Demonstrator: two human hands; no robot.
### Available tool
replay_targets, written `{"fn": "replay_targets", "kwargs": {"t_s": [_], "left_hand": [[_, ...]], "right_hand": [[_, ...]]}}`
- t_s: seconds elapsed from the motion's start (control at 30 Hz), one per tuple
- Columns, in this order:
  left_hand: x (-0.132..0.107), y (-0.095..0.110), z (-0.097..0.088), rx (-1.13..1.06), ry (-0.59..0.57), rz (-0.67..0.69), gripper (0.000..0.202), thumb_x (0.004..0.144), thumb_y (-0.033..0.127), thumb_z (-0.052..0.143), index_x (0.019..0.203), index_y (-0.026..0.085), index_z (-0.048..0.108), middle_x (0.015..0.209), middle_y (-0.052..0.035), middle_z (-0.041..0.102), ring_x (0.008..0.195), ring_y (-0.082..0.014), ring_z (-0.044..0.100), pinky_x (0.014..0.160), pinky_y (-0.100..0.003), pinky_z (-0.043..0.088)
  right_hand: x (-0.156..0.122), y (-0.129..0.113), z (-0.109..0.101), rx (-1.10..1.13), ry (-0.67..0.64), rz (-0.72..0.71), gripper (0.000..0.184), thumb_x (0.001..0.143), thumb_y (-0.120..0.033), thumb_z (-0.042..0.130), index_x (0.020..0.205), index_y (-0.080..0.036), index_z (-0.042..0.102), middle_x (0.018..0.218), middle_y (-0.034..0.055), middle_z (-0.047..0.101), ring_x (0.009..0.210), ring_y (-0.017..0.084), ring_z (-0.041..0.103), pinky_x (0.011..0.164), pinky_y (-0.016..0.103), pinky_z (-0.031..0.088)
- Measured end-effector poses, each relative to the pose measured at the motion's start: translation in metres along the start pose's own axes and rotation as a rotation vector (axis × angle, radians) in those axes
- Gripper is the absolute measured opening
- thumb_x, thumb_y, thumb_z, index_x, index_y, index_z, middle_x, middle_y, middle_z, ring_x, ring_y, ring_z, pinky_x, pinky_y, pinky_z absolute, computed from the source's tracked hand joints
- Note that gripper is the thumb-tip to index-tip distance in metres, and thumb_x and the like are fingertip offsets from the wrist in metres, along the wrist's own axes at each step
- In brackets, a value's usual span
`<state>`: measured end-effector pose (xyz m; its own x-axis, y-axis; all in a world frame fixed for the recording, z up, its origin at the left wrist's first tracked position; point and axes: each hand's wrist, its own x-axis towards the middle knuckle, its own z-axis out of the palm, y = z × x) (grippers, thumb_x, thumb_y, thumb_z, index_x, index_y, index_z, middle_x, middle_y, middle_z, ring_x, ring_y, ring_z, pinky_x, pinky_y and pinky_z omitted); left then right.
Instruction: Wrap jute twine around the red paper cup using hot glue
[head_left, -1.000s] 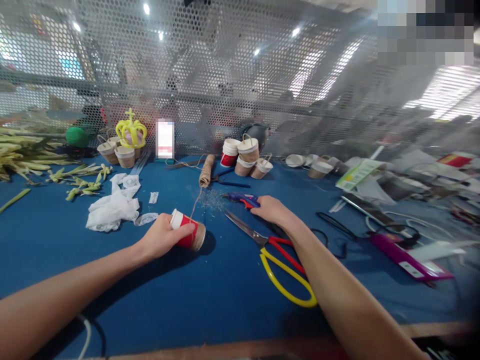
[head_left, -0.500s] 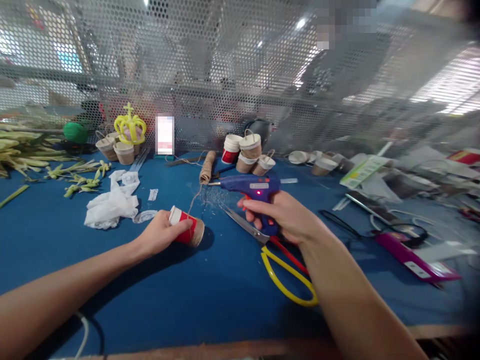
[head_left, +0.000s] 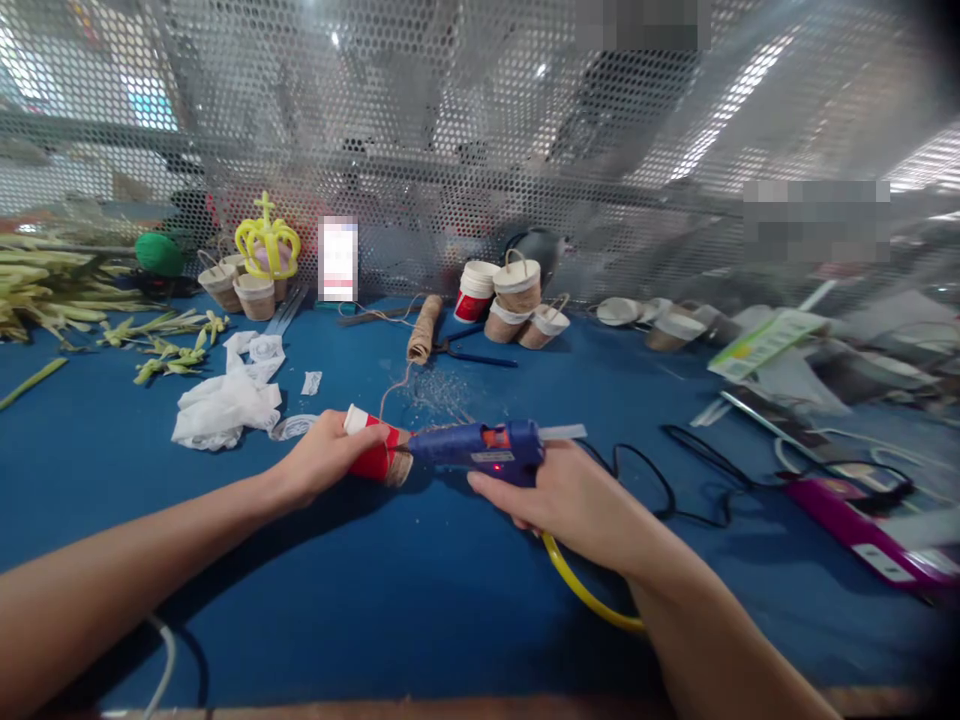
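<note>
My left hand (head_left: 330, 455) is closed around a red and white paper cup (head_left: 369, 462), tilted on its side, with twine wound about its far end. A strand of twine runs from the cup to the twine roll (head_left: 425, 330). In my right hand (head_left: 555, 490) is a blue hot glue gun (head_left: 472, 442), its red light on and a glue stick poking out of the back. The gun's nozzle points left and meets the cup's twine-wrapped part; whether it touches I cannot tell. Yellow-handled scissors (head_left: 581, 590) lie under my right hand, mostly hidden.
Pliers (head_left: 472, 355) lie behind the gun. Twine-wrapped cups (head_left: 517, 290) stand at the back, near a yellow crown (head_left: 267, 245). White lace (head_left: 225, 410) is on the left. A purple power strip (head_left: 862, 530) and black cable (head_left: 652, 480) lie on the right.
My right hand has brought the glue gun down and left, from beside the twine roll to the cup. My left hand keeps its hold on the cup.
</note>
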<state>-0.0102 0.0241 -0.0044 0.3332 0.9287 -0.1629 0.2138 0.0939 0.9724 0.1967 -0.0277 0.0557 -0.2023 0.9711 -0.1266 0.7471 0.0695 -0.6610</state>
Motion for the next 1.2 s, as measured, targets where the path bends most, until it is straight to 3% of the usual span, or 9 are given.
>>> {"fn": "replay_targets", "kwargs": {"t_s": [0.17,0.4,0.57,1.03,1.2], "left_hand": [[0.0022,-0.0027,-0.0011,0.021,-0.001,-0.007,0.033,0.070,0.040,0.052,0.070,0.009,0.063,0.053,-0.0003,0.056,0.046,-0.0102,0.043,0.044,-0.020,0.028],[0.0026,-0.0010,-0.0002,0.047,0.012,-0.015,0.033,0.070,0.041,0.052,0.070,0.009,0.063,0.051,0.0018,0.053,0.045,-0.0088,0.039,0.042,-0.020,0.025],[0.0031,-0.0007,0.0002,0.034,0.000,-0.010,0.032,0.070,0.039,0.051,0.066,0.009,0.062,0.053,-0.0014,0.057,0.048,-0.0115,0.047,0.043,-0.021,0.031],[0.0032,-0.0022,-0.0002,0.026,-0.001,-0.002,0.031,0.071,0.038,0.052,0.068,0.009,0.063,0.055,-0.0027,0.059,0.049,-0.0118,0.049,0.043,-0.020,0.032],[0.0009,-0.0017,0.0011,0.037,-0.010,0.017,0.033,0.072,0.040,0.052,0.069,0.009,0.064,0.052,0.0006,0.054,0.045,-0.0086,0.041,0.041,-0.019,0.027]], "right_hand": [[-0.0015,-0.0025,0.0015,-0.114,0.075,-0.142,0.031,0.072,-0.029,0.054,0.044,-0.022,0.042,0.036,-0.0044,0.046,0.037,0.010,0.043,0.040,0.023,0.036],[-0.0051,-0.0031,0.0041,-0.223,0.112,-0.180,0.032,0.075,-0.027,0.049,0.046,-0.021,0.037,0.038,-0.0057,0.044,0.038,0.008,0.040,0.039,0.021,0.033],[-0.0043,-0.0005,0.0063,-0.294,0.153,-0.243,0.026,0.073,-0.026,0.049,0.050,-0.020,0.039,0.045,-0.0044,0.044,0.042,0.009,0.038,0.041,0.021,0.032],[-0.0066,0.0017,0.0079,-0.236,0.159,-0.255,0.013,0.074,-0.024,0.050,0.061,-0.020,0.049,0.056,-0.0018,0.054,0.051,0.010,0.046,0.048,0.020,0.039],[-0.0063,-0.0013,0.0064,-0.243,0.159,-0.191,0.024,0.073,-0.025,0.049,0.051,-0.020,0.040,0.044,-0.0052,0.045,0.040,0.008,0.037,0.040,0.020,0.034]]}}
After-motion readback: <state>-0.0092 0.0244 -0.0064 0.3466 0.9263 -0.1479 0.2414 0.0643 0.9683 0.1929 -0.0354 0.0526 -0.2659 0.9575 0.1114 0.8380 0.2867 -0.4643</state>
